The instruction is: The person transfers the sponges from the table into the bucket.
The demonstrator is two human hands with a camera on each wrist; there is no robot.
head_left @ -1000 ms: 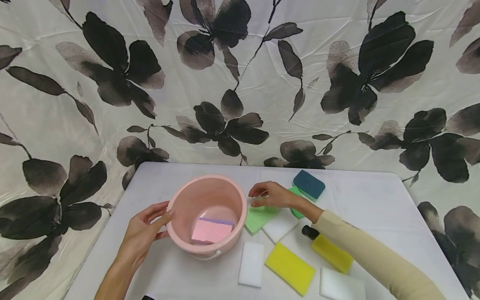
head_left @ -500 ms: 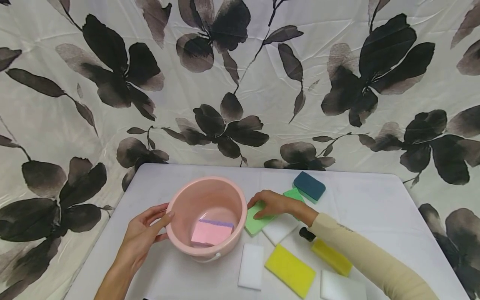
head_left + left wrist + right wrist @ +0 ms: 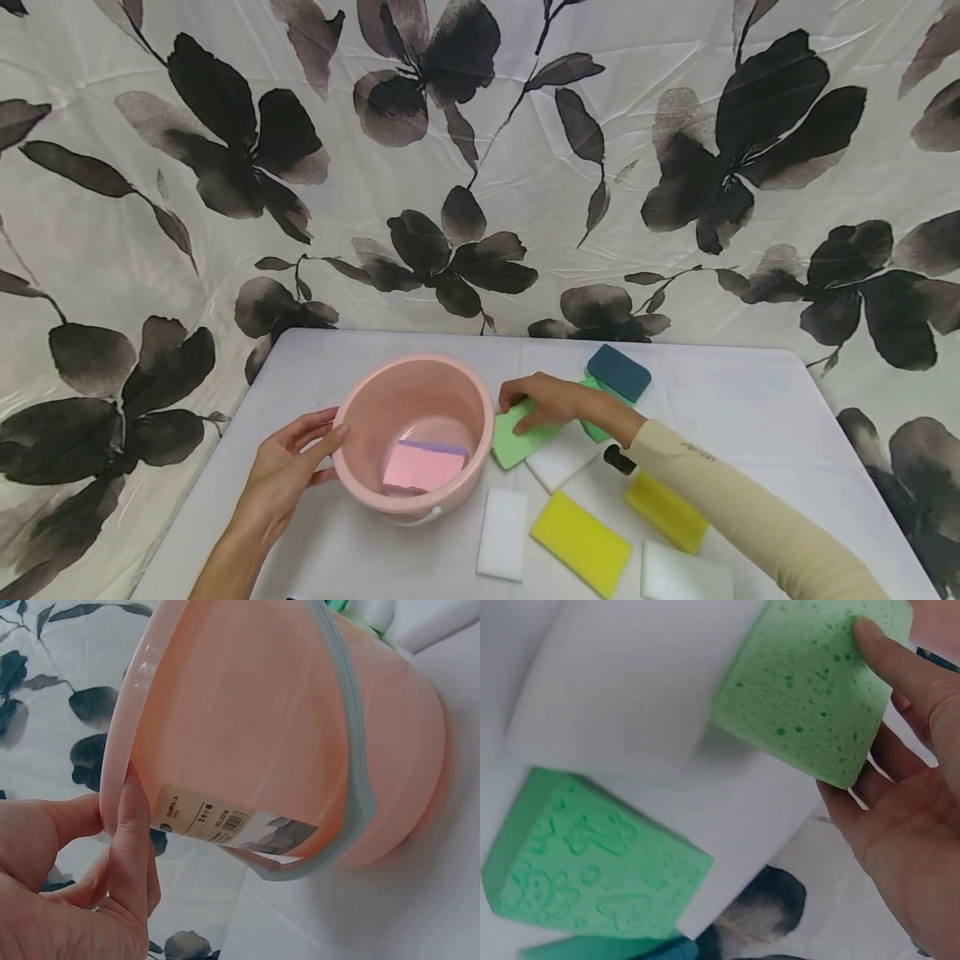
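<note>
A pink bucket [image 3: 360, 467] stands on the table, tipped a little toward me. My left hand [image 3: 288, 462] pinches its rim between thumb and fingers; the left wrist view shows the bucket's grey handle [image 3: 356, 735] and a paper label [image 3: 232, 821]. Inside the bucket lie a pink sponge [image 3: 423, 467] and a purple edge of another behind it. To the bucket's right, my right hand [image 3: 543, 400] grips a light green sponge [image 3: 810, 690], thumb on its porous top and fingers along its far edge. A white sponge [image 3: 562, 458] lies beside it.
An embossed green sponge [image 3: 600, 862] and a dark blue one [image 3: 618, 372] sit behind the right wrist. Nearer are a white block [image 3: 502, 533], a yellow sponge [image 3: 581, 543], a black-capped yellow item [image 3: 666, 510] and another white block [image 3: 684, 571]. A floral curtain [image 3: 480, 167] hangs behind.
My right hand has come down from above the light green sponge and now grips it. The left hand keeps its hold on the bucket rim.
</note>
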